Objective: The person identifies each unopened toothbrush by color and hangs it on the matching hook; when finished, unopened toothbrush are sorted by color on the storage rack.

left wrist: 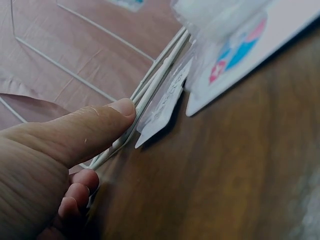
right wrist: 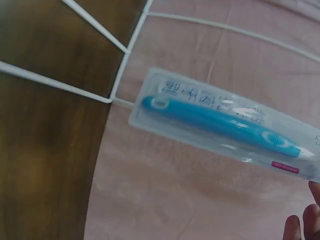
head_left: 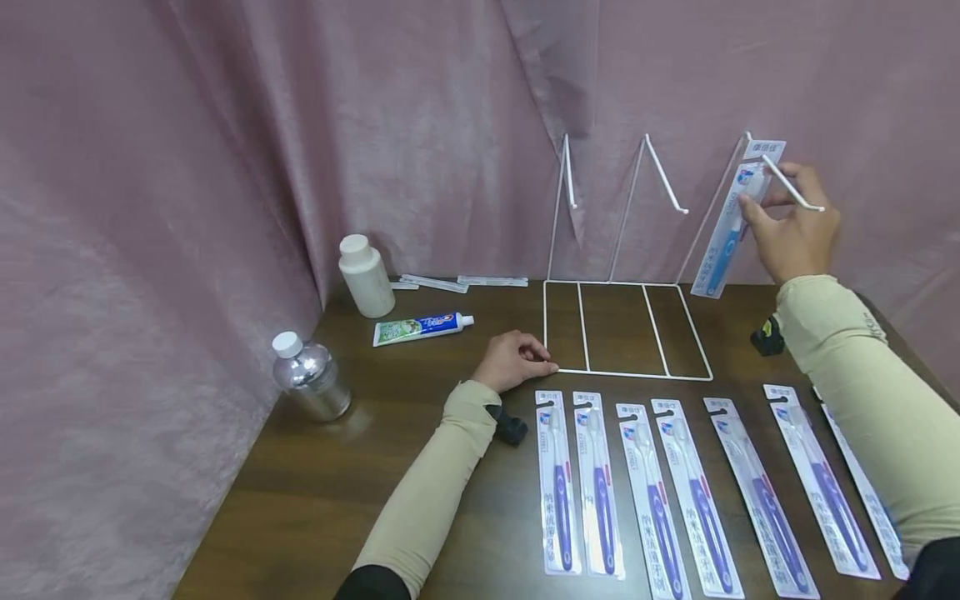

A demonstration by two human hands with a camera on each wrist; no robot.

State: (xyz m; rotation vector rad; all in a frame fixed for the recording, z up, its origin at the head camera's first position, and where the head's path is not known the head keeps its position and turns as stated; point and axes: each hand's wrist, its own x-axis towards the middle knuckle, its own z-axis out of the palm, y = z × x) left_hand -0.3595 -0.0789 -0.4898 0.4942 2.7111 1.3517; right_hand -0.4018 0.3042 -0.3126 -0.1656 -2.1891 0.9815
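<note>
My right hand (head_left: 801, 229) holds a packaged toothbrush (head_left: 726, 242) by its edges, thumb on one side and fingers on the other. This pack has a blue handle (right wrist: 215, 120) and hangs tilted at the right hook (head_left: 789, 183) of a white wire rack (head_left: 637, 375). The hook's arm comes out in front of the card near its top. At the rack's front left corner, my left hand (head_left: 517, 360) pinches the base wire; its thumb (left wrist: 107, 117) lies on top and the fingers curl below. The rack's middle hook (head_left: 663, 171) and left hook (head_left: 568, 171) carry nothing.
Several purple-handled toothbrush packs (head_left: 600, 492) lie in a row before the rack. On the left are a toothpaste tube (head_left: 420, 327), a white bottle (head_left: 367, 279) and a clear bottle with a white cap (head_left: 315, 379). Flat white strips (head_left: 491, 282) lie by the pink curtain (head_left: 420, 125).
</note>
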